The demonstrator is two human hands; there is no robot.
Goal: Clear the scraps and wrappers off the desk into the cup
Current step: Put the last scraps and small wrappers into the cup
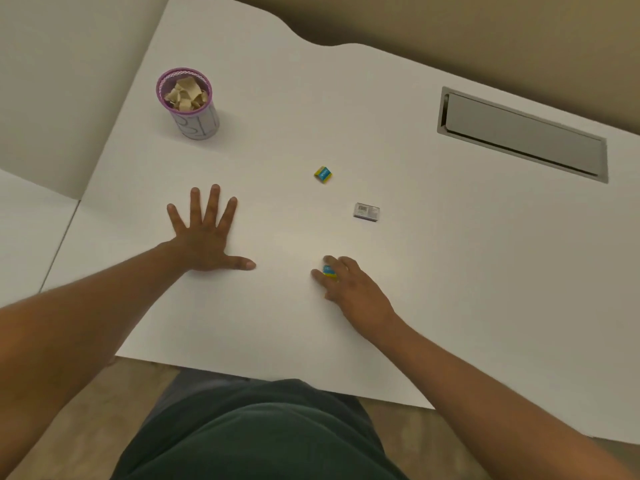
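Note:
A purple-rimmed mesh cup (pixel 194 117) stands at the far left of the white desk (pixel 450 271), holding crumpled paper scraps (pixel 186 93). A small yellow-and-blue wrapper (pixel 323 174) lies mid-desk. A grey box with a barcode (pixel 366 212) lies to its right and nearer me. My left hand (pixel 204 237) rests flat on the desk, fingers spread, holding nothing. My right hand (pixel 349 285) is low on the desk, its fingers closed around a second yellow-and-blue wrapper (pixel 329 270), which they partly hide.
A grey cable-tray flap (pixel 519 136) is set into the desk at the far right. The desk's curved back edge meets a tan wall. An adjoining white surface (pixel 27 230) lies to the left. The near edge runs just in front of my body.

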